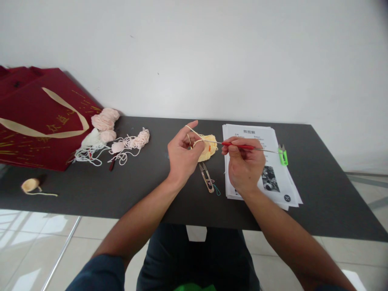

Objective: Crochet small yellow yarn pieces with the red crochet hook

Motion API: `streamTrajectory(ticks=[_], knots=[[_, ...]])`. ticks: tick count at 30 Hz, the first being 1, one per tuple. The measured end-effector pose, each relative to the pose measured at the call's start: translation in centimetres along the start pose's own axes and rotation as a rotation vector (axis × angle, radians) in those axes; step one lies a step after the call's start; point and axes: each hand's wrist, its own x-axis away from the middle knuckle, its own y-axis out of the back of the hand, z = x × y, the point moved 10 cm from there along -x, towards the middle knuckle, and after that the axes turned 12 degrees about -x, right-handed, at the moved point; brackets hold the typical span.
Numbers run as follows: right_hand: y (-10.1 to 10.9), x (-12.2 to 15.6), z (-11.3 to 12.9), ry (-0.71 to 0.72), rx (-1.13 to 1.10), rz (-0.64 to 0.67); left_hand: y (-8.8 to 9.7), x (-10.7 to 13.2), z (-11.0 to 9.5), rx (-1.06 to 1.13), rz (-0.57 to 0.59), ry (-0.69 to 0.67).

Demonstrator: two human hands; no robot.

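Note:
My left hand (185, 151) is closed in a pinch on a strand of pale yellow yarn (194, 131). The strand runs over the raised index finger. Between my fingers and thumb the yarn forms a small loop, and the thin metal tip of a crochet hook (239, 145) reaches to it. My right hand (246, 163) grips the hook by its red handle, its metal shaft sticking out to the right. Just beyond my left fingertips is a bundle of yellow yarn (209, 148) with an orange spot. Whether the bundle touches my fingers, I cannot tell.
Thread snips (207, 178) lie below the yellow bundle. Printed sheets (280, 184) are under my right hand, beside green-handled snips (283, 155). Leftward are pink yarn (141, 139), white yarn (92, 141), a dark red bag (36, 117) and a small beige yarn piece (30, 185).

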Motion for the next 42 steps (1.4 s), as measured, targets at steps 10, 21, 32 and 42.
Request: streamTrajectory(ticks=[10,21,32,42], knots=[[-2.0,2.2,2.3,0.229,0.224,0.140,1.0,0.1,0.5,0.014,-0.123,0.024],[-2.1,2.1,0.8,0.186,0.226,0.233,-0.5,-0.1,2.9,0.358,0.001,0.328],[0.1,0.6,-2.5,-0.113,0.000,0.045,-1.9,-0.2,3.1,0.450,0.185,0.468],[-0.9,-0.7,1.4,0.088,0.246,0.172,-0.4,-0.5,2.5,0.122,0.075,0.299]])
